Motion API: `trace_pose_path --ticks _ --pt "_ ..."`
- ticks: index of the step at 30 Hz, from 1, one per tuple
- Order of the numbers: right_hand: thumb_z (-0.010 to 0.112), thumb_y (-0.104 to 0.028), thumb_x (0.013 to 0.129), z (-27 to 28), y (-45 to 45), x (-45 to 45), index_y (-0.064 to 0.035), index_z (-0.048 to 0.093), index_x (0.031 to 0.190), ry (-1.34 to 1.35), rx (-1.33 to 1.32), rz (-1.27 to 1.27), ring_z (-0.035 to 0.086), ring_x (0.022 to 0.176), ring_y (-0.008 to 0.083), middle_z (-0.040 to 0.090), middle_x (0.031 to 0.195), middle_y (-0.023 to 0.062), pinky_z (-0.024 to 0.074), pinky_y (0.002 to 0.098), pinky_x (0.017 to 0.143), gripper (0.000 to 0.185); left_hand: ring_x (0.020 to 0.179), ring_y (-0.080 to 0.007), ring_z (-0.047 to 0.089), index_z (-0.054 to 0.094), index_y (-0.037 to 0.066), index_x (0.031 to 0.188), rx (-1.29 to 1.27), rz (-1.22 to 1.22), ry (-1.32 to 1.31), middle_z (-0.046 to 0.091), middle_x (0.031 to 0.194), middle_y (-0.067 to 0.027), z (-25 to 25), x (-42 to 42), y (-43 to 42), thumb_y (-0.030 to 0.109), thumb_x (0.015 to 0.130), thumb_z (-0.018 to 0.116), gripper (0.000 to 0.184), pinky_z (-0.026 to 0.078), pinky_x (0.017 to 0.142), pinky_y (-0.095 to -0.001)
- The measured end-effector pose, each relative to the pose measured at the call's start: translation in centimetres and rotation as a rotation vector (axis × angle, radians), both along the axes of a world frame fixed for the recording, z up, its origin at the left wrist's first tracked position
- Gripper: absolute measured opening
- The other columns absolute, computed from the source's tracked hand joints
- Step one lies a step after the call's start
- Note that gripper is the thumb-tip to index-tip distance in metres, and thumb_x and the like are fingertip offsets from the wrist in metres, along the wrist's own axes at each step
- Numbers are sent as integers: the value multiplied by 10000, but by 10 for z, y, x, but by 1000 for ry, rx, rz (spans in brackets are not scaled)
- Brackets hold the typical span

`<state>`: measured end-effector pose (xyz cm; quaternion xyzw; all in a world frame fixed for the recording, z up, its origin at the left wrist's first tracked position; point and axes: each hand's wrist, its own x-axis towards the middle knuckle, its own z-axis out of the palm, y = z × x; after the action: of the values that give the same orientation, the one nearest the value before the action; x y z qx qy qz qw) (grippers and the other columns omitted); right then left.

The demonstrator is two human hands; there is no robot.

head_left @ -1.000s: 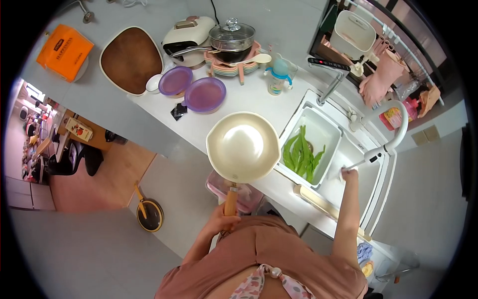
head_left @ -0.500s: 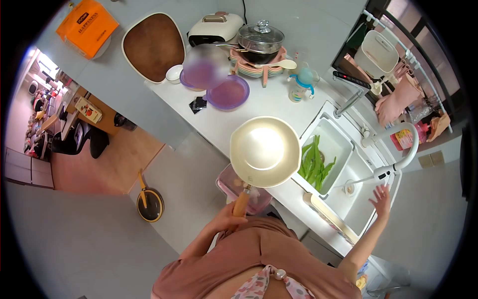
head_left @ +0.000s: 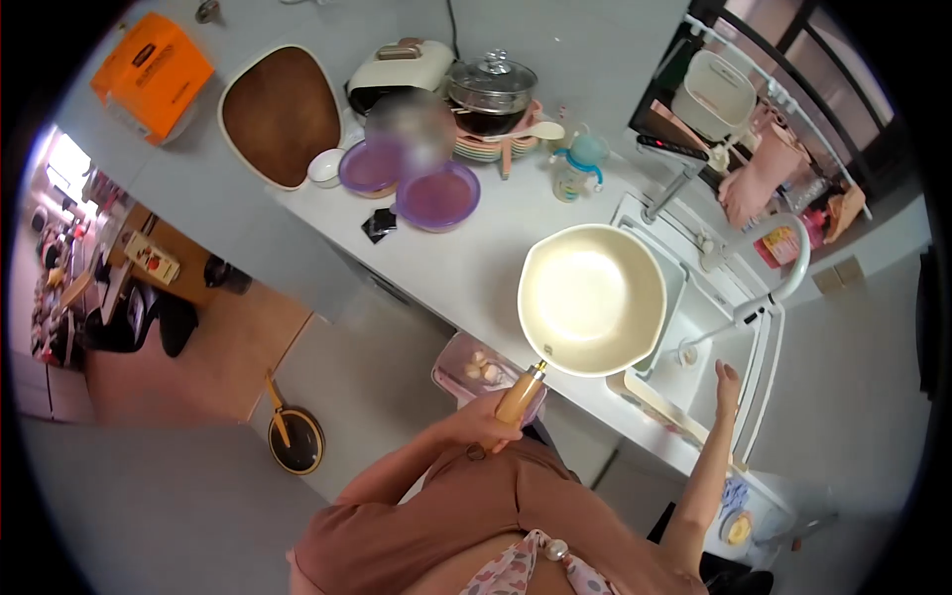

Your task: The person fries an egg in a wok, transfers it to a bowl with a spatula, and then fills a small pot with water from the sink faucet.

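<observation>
My left hand [head_left: 481, 421] is wrapped round the wooden handle of a cream pan [head_left: 593, 297]. The pan, its bare inside facing up, is held over the counter's front edge and covers much of the sink's left side. My right hand [head_left: 727, 382] is over the right part of the sink [head_left: 709, 342], seen nearly edge-on, holding nothing, its fingers apart. Beside it the white faucet [head_left: 764, 305] points down into the basin, with what looks like a thin stream of water. The pan hides the leafy greens in the sink's white basket.
Purple-rimmed plates [head_left: 437, 196], a small white bowl [head_left: 324, 169] and a baby bottle [head_left: 579, 174] stand on the counter [head_left: 436, 260]. Behind them is a lidded pot [head_left: 493, 91]. Below the counter edge sits a pink-lidded bin [head_left: 466, 372]. A yellow-rimmed lid [head_left: 297, 441] hangs at lower left.
The pan has moved right, from above the counter to partly over the sink, now covering the greens. My right hand has lowered and turned edge-on. The camera view has shifted slightly.
</observation>
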<state>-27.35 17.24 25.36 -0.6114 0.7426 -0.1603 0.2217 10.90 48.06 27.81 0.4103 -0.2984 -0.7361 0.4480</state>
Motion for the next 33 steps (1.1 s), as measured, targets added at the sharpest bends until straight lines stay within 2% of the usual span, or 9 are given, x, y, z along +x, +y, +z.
trace_pose_path --ticks 3,10,14,18,22,25,29,32,33 --pt "571 -252 845 -1 47 -13 42 476 1187 -499 -176 33 496 1076 191 542 1144 145 336 271 936 460 507 -120 513 412 36 902 -42 -91 7 468 734 -42 3 -4 -15 15 705 626 291 423 429 -251" --pt "584 -321 830 46 234 -5 -1 597 1006 -757 217 69 534 908 137 607 974 85 366 257 874 365 528 -104 513 414 35 909 -73 -478 98 480 753 -41 12 -67 -39 8 705 631 299 425 435 -248" --pt "592 -330 817 48 305 17 -5 556 1089 -1026 220 155 501 975 138 580 1003 54 371 275 875 425 539 -109 520 426 31 961 -173 -683 32 480 762 -37 -10 -140 -40 12 705 618 320 424 433 -255" --pt "633 -195 788 41 349 25 -29 557 1046 -989 -86 -111 512 908 130 572 951 48 398 265 807 317 492 -129 531 423 -2 1027 -182 -836 45 520 677 -62 5 -220 -18 20 708 569 352 424 417 -253" --pt "626 -150 787 36 406 -2 -27 529 982 -1145 -79 -574 512 815 98 543 897 23 423 248 736 250 529 -128 547 456 -10 967 -280 -1111 -100 533 662 -62 -9 -286 21 36 717 541 268 439 448 -263" --pt "620 -119 777 27 458 -24 -43 532 925 -1260 -174 -747 516 785 91 539 851 13 427 241 718 188 616 -116 567 470 -12 965 -233 -1347 -61 552 723 -63 -27 -320 56 62 745 565 251 452 500 -261" --pt "627 -129 759 -4 536 -48 -58 544 896 -1311 -200 -828 515 779 91 544 838 2 417 230 713 175 874 -170 583 472 -6 1134 -335 -1940 -9 600 957 -120 -32 -344 52 144 752 648 447 466 756 -267" --pt "638 -143 741 -21 610 -55 -65 544 900 -1168 -78 -934 516 769 88 549 835 -2 413 225 699 200 1012 -256 554 459 -20 1194 -168 -1895 65 569 1080 -193 -16 -334 -16 293 794 618 532 431 893 -355" --pt "649 -154 728 -23 636 -57 -63 546 900 -1180 -39 -952 517 765 87 551 827 -3 414 224 691 221 969 -254 568 484 -50 1136 -150 -1647 222 540 1119 -209 -29 -321 -51 300 833 575 471 428 889 -370"
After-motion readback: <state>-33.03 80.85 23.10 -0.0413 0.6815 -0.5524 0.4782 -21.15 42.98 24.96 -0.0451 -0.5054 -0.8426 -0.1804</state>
